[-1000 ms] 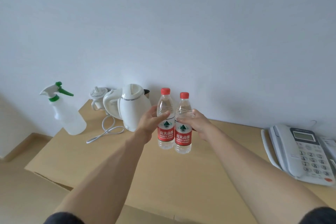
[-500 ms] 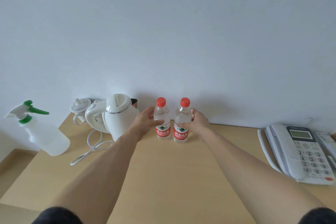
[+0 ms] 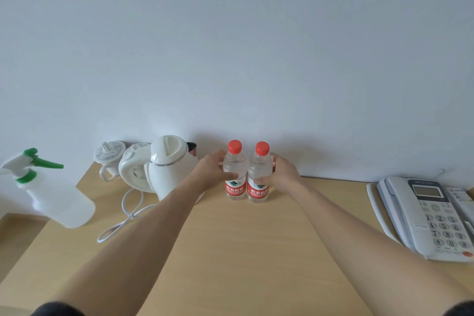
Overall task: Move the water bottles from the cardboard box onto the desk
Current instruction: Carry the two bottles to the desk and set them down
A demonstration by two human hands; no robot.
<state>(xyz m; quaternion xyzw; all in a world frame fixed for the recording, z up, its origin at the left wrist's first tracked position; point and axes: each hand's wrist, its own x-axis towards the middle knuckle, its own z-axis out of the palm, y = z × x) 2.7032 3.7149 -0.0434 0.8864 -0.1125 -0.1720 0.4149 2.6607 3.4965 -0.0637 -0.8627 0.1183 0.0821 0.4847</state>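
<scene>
both bottles (image 3: 246, 174) lower now, upright, caps up

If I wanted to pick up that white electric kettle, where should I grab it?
Probably by the looped handle on the white electric kettle, coming from the left: the handle points that way, and the person's left hand and two bottles crowd its right.
</scene>
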